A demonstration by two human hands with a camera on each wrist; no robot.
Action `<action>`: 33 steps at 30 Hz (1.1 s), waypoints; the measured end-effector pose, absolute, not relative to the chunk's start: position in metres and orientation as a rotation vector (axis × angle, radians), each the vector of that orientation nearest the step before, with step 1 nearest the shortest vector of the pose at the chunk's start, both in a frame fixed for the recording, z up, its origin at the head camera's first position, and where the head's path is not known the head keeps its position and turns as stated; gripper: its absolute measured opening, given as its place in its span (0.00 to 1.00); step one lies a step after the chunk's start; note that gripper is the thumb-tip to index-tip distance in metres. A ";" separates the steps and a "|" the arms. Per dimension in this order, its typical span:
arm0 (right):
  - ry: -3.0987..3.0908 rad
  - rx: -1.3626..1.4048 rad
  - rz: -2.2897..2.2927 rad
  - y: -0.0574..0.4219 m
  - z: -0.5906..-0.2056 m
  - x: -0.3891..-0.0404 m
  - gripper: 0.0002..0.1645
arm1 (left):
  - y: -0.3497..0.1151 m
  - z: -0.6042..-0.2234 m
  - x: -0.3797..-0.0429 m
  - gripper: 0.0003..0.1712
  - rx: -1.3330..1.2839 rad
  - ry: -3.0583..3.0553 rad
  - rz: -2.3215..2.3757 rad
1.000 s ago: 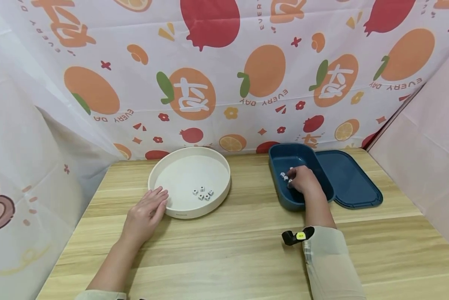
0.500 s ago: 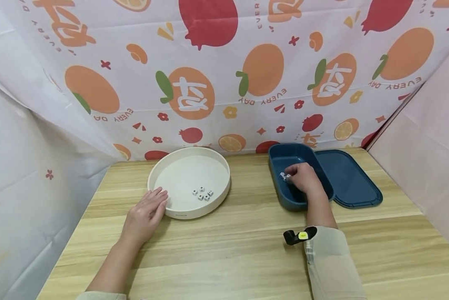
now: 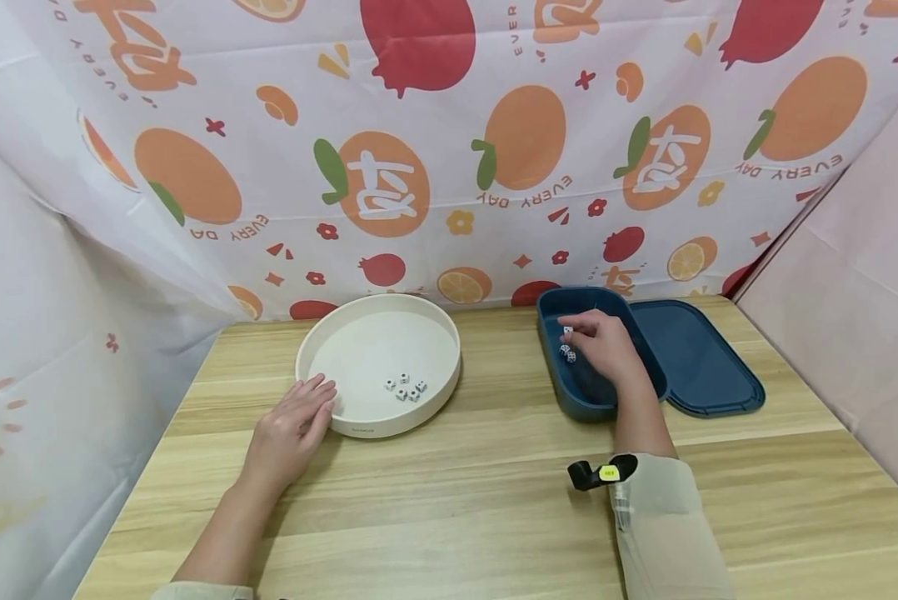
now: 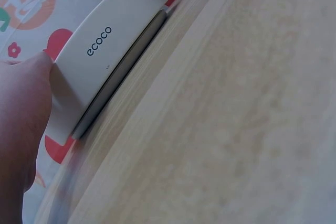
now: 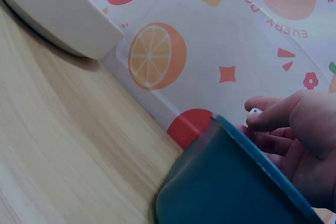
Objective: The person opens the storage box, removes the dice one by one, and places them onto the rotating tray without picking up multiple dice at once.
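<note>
My right hand (image 3: pixel 605 348) is over the blue box (image 3: pixel 578 407), pinching a small white die (image 5: pixel 254 113) between thumb and fingers. In the head view that die sits near the box's left wall, above a couple of other dice (image 3: pixel 571 357) on the box floor. At the round cream tray (image 3: pixel 389 428), my left hand (image 3: pixel 287 429) rests its extended fingers on the near-left rim. Several dice (image 3: pixel 413 395) lie grouped toward the tray's front right. The left wrist view catches the tray's outer wall (image 4: pixel 107 43), marked "ecoco", with the left hand (image 4: pixel 21 114) beside it.
A blue lid (image 3: pixel 707 358) lies flat on the wooden table (image 3: pixel 434 508), against the box's right side. Behind everything hangs a fruit-print cloth (image 3: pixel 449 167). Pale cloth hangs at both sides as well. A black wrist camera (image 3: pixel 599 473) is strapped to the right sleeve.
The right hand has shifted up and slightly left inside the box, lifting a die off the cluster there. The left hand, tray and tray dice stay put.
</note>
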State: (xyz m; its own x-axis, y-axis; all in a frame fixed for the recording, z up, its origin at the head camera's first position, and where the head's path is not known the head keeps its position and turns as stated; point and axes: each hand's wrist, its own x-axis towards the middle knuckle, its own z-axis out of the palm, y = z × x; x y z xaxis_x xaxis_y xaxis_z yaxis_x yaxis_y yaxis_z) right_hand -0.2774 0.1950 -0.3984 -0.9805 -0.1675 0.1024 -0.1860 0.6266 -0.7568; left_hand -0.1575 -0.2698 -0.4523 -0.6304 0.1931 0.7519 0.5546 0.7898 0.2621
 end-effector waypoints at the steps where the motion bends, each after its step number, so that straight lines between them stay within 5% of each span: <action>1: -2.797 0.320 1.320 0.194 -0.398 -0.277 0.17 | -0.270 -0.452 -0.158 0.13 -0.550 -2.230 -0.618; 14: -2.688 0.295 1.574 0.177 -0.382 -0.268 0.21 | -0.272 -0.452 -0.159 0.13 -0.547 -2.237 -0.619; 27: -2.628 0.574 1.704 0.141 -0.384 -0.262 0.21 | -0.272 -0.451 -0.158 0.14 -0.556 -2.235 -0.607; 33: -2.668 0.611 1.705 0.120 -0.388 -0.258 0.15 | -0.271 -0.454 -0.156 0.14 -0.549 -2.235 -0.603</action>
